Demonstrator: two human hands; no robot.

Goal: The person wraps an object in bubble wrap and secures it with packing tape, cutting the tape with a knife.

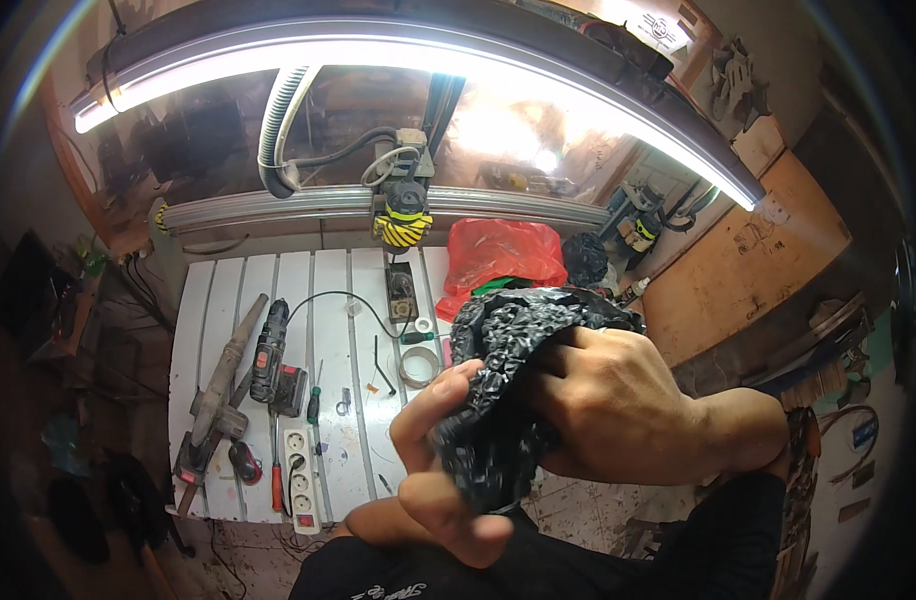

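A crumpled black plastic bag is held up in front of me, over the right front of the slatted white table. My left hand is closed around its lower left part, with the fingers on the far side and the thumb on the near side. From the right, my right hand reaches into the bag's folds. Black plastic hides its fingertips, so I cannot see whether they grip anything. The bag's contents are also hidden.
On the table's left lie a cordless drill, a long grey blower-like tool, a white power strip and a red-handled screwdriver. A tape roll and a red plastic bag are farther back. A machine head hangs from a rail.
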